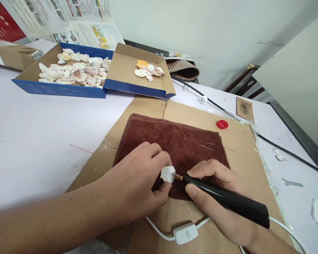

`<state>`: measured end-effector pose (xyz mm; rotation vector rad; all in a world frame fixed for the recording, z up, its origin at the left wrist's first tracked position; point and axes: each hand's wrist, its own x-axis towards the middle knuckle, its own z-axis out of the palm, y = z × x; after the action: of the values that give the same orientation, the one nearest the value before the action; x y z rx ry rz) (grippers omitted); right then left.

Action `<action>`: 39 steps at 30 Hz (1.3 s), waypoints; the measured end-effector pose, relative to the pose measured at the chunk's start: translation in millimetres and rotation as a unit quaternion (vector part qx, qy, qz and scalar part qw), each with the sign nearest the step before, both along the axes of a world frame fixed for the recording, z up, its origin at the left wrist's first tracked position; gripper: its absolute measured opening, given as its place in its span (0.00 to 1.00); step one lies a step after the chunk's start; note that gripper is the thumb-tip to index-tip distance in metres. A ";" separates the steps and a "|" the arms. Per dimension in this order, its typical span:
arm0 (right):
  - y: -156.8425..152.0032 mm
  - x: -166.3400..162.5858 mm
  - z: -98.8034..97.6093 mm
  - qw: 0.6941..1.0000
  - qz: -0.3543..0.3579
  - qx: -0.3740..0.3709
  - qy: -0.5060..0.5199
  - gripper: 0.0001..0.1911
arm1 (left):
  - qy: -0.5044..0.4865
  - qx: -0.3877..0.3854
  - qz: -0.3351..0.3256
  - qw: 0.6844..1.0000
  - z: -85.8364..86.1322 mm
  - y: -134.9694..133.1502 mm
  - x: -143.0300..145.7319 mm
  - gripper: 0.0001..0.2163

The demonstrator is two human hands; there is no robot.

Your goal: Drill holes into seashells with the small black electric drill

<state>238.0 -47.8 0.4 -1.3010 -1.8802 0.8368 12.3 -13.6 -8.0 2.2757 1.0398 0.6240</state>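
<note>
A small white seashell with a row of tiny dark dots across it is pinched between the thumb and fingers of my left hand. My right hand grips a black pen-shaped rotary tool with a brass-coloured collar. The tool's tip meets the right edge of the shell; the bit itself is too small to make out. Both hands rest over a folded brown cloth lying on flattened cardboard. A white cord with an inline switch runs beneath my hands.
At the back left, a blue cardboard box holds many seashells; more shells lie on its open lid. Thin needles lie on the cloth. A red cap, a small wrench and a black cable are on the right.
</note>
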 end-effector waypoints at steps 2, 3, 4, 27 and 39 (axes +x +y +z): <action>0.1 -0.5 -0.1 1.000 -0.003 0.003 0.002 0.05 | 0.002 0.002 0.000 1.000 0.3 0.0 0.2 0.06; 0.0 -0.5 -0.2 1.000 -0.004 0.006 0.002 0.05 | 0.002 0.004 0.000 1.000 0.3 0.0 0.3 0.06; -0.1 -0.4 -0.3 1.000 -0.005 0.009 0.002 0.05 | 0.002 0.005 0.000 1.000 0.3 0.0 0.4 0.06; -0.4 -1.8 0.5 1.000 -0.009 0.004 -0.002 0.05 | 0.004 0.004 0.003 1.000 0.4 0.3 0.4 0.06; -0.5 -0.3 1.3 1.000 -0.014 -0.007 -0.009 0.05 | 0.006 0.001 0.004 1.000 1.1 0.6 0.6 0.07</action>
<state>237.6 -48.4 1.6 -1.3440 -1.8686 0.8272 12.9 -13.0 -6.9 2.2815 1.0547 0.6146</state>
